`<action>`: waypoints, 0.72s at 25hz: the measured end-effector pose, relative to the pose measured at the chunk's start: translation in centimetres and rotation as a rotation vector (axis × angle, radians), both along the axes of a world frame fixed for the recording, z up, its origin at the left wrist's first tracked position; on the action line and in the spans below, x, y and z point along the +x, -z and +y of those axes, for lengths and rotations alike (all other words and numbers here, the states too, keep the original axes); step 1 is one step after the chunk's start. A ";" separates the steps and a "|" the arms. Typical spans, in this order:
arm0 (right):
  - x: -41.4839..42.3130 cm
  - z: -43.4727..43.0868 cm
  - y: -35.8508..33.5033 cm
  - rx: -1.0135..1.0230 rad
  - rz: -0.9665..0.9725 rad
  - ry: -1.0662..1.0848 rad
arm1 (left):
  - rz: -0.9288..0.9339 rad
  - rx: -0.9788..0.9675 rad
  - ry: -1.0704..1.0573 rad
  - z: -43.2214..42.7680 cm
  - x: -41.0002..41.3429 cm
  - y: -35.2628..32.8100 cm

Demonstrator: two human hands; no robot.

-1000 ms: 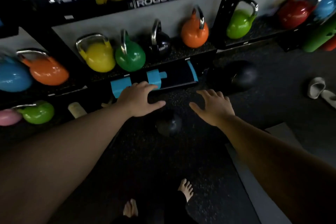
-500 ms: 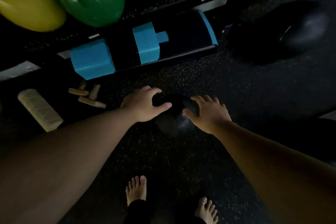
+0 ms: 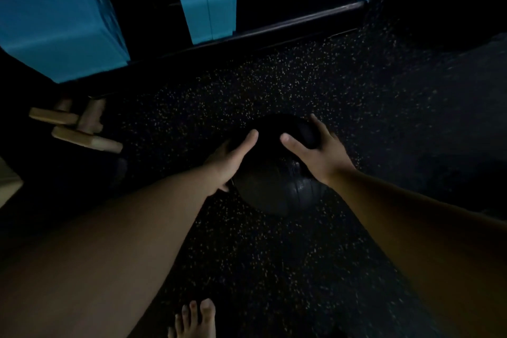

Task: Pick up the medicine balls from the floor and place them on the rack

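A small black medicine ball [image 3: 277,178] rests on the dark speckled floor at the centre of the head view. My left hand [image 3: 231,159] cups its left side, thumb lying over the top. On its right side lies my right hand [image 3: 315,149], fingers spread across the far upper part and thumb pointing toward the left thumb. Both palms touch the ball. The lower part of the ball is lost in shadow. The rack is out of view.
A black and blue padded piece [image 3: 205,0] lies along the top, just beyond the ball. Several wooden blocks [image 3: 79,129] lie at the left. My bare foot [image 3: 194,320] stands at the bottom edge. Dark rubber floor spreads to the right.
The camera has dropped much closer to the floor. Both hands have gone from hovering over the ball to closing around its sides. The kettlebells and the second ball have left the view.
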State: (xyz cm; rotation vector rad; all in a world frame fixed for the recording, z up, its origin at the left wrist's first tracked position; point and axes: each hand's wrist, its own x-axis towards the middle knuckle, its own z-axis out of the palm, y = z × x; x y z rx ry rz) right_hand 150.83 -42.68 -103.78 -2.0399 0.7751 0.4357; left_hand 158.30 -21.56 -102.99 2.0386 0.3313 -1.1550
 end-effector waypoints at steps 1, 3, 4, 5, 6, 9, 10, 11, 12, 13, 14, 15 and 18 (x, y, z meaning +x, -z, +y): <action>-0.2 -0.1 0.3 0.039 -0.024 0.044 | 0.047 -0.056 -0.100 -0.4 -0.7 0.4; -0.9 0.1 -0.3 0.075 -0.078 0.068 | 0.045 -0.105 -0.209 -0.8 -1.9 -0.2; -1.5 0.3 -1.0 0.087 -0.101 0.072 | 0.013 -0.112 -0.230 -0.8 -2.5 -1.0; -2.1 0.6 -2.1 0.097 -0.124 0.074 | -0.033 -0.113 -0.239 -0.6 -3.0 -2.1; -2.7 0.8 -3.6 0.107 -0.142 0.078 | -0.083 -0.105 -0.235 -0.5 -3.4 -3.8; -4.1 1.4 -10.5 0.117 -0.193 0.088 | -0.168 -0.079 -0.194 -0.1 -4.2 -11.0; -4.2 1.4 -13.5 0.117 -0.216 0.078 | -0.190 -0.086 -0.187 0.0 -4.4 -14.1; -4.1 1.2 -16.8 0.117 -0.238 0.063 | -0.217 -0.099 -0.182 -0.1 -4.4 -17.4; -4.0 0.9 -20.0 0.117 -0.258 0.049 | -0.244 -0.112 -0.185 -0.2 -4.5 -20.4; -3.7 0.5 -23.3 0.112 -0.283 0.036 | -0.280 -0.126 -0.195 -0.4 -4.4 -23.4; -3.2 0.0 -27.3 0.110 -0.315 0.020 | -0.321 -0.151 -0.201 -0.6 -4.0 -27.1; -2.7 -0.6 -31.5 0.106 -0.349 0.006 | -0.360 -0.177 -0.207 -1.0 -3.7 -31.0; -1.0 -2.0 -45.4 0.067 -0.487 -0.023 | -0.485 -0.253 -0.213 -2.3 -2.0 -44.0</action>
